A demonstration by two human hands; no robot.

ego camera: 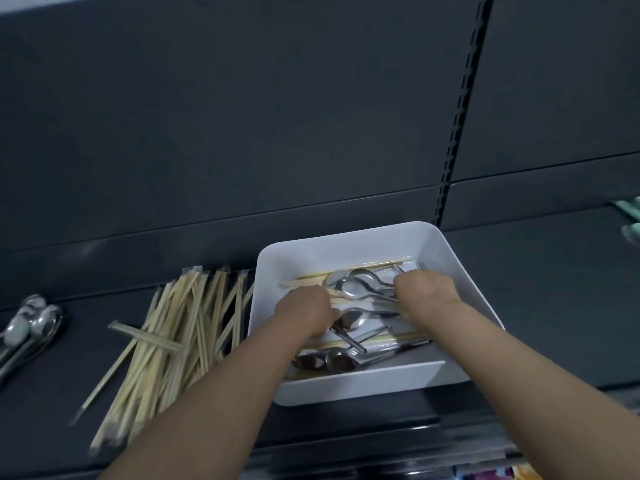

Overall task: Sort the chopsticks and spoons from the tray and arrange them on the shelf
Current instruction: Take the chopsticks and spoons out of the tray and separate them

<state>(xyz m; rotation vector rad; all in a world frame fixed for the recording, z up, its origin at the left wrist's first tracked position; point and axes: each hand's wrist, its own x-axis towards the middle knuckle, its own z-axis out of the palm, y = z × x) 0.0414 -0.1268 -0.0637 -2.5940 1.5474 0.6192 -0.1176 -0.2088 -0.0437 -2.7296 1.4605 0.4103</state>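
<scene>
A white tray (346, 245) sits on the dark shelf (519, 306) and holds several steel spoons (360, 285) mixed with wrapped chopsticks (349, 270). Both my hands are down inside it. My left hand (304, 313) is curled over the cutlery at the tray's middle left, fingers hidden. My right hand (426, 289) is curled over spoon handles at the middle right, and its fingers are hidden too. A pile of wrapped chopsticks (180, 327) lies on the shelf left of the tray. Sorted spoons (31, 323) lie at the far left.
The dark back panel (242, 116) rises right behind the tray, with a slotted upright (457, 109) at its right. Pale green items (630, 216) show at the right edge. Colourful packaging (495, 474) peeks from below the shelf's front edge.
</scene>
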